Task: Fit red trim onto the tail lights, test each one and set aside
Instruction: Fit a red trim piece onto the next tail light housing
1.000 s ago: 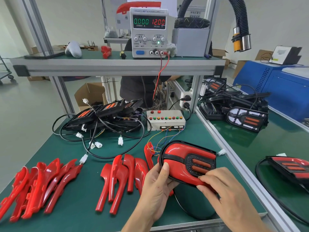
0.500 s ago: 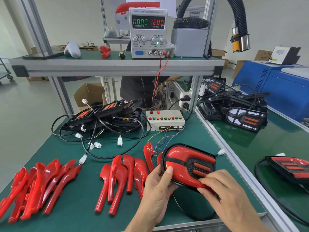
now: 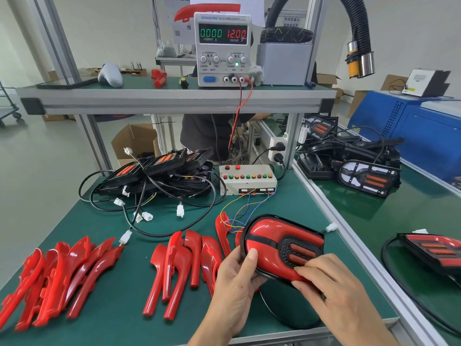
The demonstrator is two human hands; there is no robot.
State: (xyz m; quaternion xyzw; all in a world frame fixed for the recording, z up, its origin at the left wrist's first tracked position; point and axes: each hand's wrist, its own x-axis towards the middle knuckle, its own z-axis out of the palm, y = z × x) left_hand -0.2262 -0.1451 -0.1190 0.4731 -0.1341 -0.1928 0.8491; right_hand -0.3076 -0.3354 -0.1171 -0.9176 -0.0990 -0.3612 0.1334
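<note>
Right now the tail light (image 3: pixel 282 248) is held just above the green surface (image 3: pixel 112 308), near its front right corner, with red trim already lying across its face. The left hand (image 3: pixel 234 280) grasps its near-left end, thumb on top of the red. The right hand (image 3: pixel 331 290) lays its fingers (image 3: pixel 306 269) along the lower edge, curled over the rim as if pressing it home.

If that edge is only half seated, I'd guess the trim could spring up again, or a clip could crack under uneven thumb pressure. Its white connector (image 3: pixel 331 227) dangles close to the surface's edge rail and could catch there. Coloured wires (image 3: pixel 239 211) from the test box (image 3: pixel 247 179) trail just behind the light, so a careless swing might tug them. Spare trims (image 3: pixel 184 265) lie beside the left wrist, easy to knock.
</note>
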